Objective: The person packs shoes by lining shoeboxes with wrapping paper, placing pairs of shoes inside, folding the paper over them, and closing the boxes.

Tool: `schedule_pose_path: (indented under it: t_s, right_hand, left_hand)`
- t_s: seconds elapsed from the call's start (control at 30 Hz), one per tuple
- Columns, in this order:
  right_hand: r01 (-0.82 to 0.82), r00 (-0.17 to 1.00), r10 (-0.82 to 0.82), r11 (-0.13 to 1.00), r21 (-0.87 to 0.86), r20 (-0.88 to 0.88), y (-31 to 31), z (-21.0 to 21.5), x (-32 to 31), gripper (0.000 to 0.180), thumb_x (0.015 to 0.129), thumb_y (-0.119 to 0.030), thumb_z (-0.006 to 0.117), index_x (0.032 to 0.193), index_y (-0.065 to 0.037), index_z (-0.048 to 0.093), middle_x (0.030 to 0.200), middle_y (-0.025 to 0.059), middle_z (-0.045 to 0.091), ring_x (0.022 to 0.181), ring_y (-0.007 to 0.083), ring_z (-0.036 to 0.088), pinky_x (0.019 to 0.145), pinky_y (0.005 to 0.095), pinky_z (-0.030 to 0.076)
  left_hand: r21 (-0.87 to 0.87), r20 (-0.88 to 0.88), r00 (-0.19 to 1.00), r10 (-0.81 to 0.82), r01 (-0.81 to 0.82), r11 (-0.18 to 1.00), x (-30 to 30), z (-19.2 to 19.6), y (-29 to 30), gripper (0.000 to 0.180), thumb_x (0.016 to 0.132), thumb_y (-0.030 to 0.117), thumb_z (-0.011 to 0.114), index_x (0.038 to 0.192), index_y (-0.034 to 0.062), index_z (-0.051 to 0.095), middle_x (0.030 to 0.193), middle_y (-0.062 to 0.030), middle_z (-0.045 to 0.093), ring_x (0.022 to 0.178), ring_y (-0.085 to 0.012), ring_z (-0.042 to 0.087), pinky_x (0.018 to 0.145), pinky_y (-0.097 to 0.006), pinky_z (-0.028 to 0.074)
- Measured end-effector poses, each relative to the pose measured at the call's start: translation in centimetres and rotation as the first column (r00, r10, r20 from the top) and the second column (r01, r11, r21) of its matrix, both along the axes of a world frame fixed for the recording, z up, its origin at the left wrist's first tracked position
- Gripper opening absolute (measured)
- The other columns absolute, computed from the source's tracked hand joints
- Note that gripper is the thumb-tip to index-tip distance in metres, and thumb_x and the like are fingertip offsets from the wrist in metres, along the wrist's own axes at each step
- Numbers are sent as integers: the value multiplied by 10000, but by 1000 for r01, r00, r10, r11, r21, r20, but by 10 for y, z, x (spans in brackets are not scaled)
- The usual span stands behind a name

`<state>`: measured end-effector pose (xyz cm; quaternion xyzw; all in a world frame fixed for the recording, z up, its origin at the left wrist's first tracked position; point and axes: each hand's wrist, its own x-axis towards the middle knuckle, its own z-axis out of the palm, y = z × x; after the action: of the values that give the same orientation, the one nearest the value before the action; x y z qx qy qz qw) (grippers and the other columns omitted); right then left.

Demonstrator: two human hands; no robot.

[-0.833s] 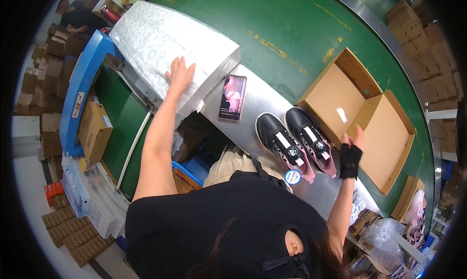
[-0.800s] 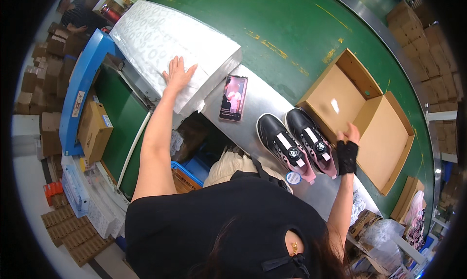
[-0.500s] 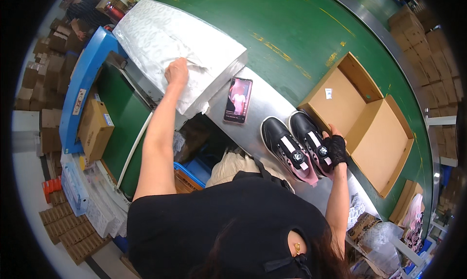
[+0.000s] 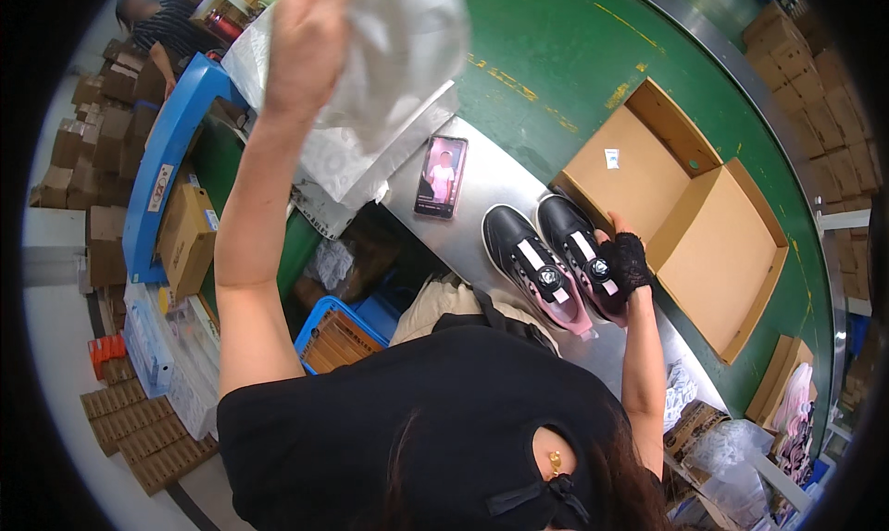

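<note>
My left hand [image 4: 310, 45] is raised over the stack of white patterned tissue paper [image 4: 338, 165], its fingers closed on a sheet of tissue paper [image 4: 412, 49]. The sheet hangs loose and slightly blurred. A black fingerless lace glove covers my right hand [image 4: 625, 261], which grips the outer side of the right shoe [image 4: 571, 237]; some of its fingers are hidden. Beside that stands the left shoe [image 4: 519, 249]. Both are black sneakers with pink heels, white straps and round dials, on the metal table [image 4: 491, 165].
An open brown shoebox [image 4: 639, 156] lies right of the shoes on the green surface [image 4: 537, 31]. A phone [image 4: 440, 174] rests between paper and shoes. At left are a blue curved frame [image 4: 153, 188] and a small carton [image 4: 188, 237]. Below is a blue basket [image 4: 319, 318]. Another person [image 4: 167, 26] is at far left.
My left hand has risen from the paper stack, lifting a sheet up and away. My right hand stays at the right shoe. The whole view has shifted slightly.
</note>
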<state>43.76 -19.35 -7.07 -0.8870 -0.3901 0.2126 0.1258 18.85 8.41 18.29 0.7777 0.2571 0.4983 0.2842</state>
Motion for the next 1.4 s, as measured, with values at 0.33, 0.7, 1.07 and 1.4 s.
schedule_pose_path:
  t_s: [0.33, 0.7, 1.07, 1.4]
  right_hand:
    - [104, 956, 224, 347, 932, -190, -4, 175, -41, 509, 793, -240, 532, 1229, -30, 374, 1138, 129, 477, 1021, 222, 492, 846, 343, 406]
    - [726, 576, -253, -279, 629, -777, -153, 83, 120, 482, 797, -341, 546, 1121, 8, 473, 1085, 101, 524, 966, 209, 517, 832, 297, 431]
    - [570, 125, -548, -643, 512, -827, -314, 9, 111, 431, 765, -333, 628, 1033, -17, 510, 981, 89, 566, 806, 166, 548, 634, 278, 423]
    - [488, 732, -668, 648, 585, 131, -184, 23, -38, 349, 705, -118, 631, 1022, -52, 501, 1012, 80, 518, 961, 218, 495, 757, 341, 405]
  left_hand:
    - [-292, -107, 723, -683, 633, 717, 172, 17, -155, 334, 901, 215, 396, 1018, -83, 490, 838, -153, 568, 835, -125, 549, 728, -229, 426]
    - [269, -679, 640, -360, 673, 689, 204, -142, -123, 547, 795, 425, 508, 1133, 1, 438, 1115, -230, 434, 1064, -361, 409, 924, -445, 312]
    - [449, -778, 593, 207, 293, 844, 170, -236, -13, 655, 757, 519, 513, 1245, 95, 406, 1347, -168, 257, 1253, -326, 234, 974, -575, 148]
    - [-981, -189, 700, -689, -113, 155, 177, -266, -19, 623, 686, 514, 643, 1022, -2, 551, 954, -110, 584, 890, -211, 559, 734, -379, 478]
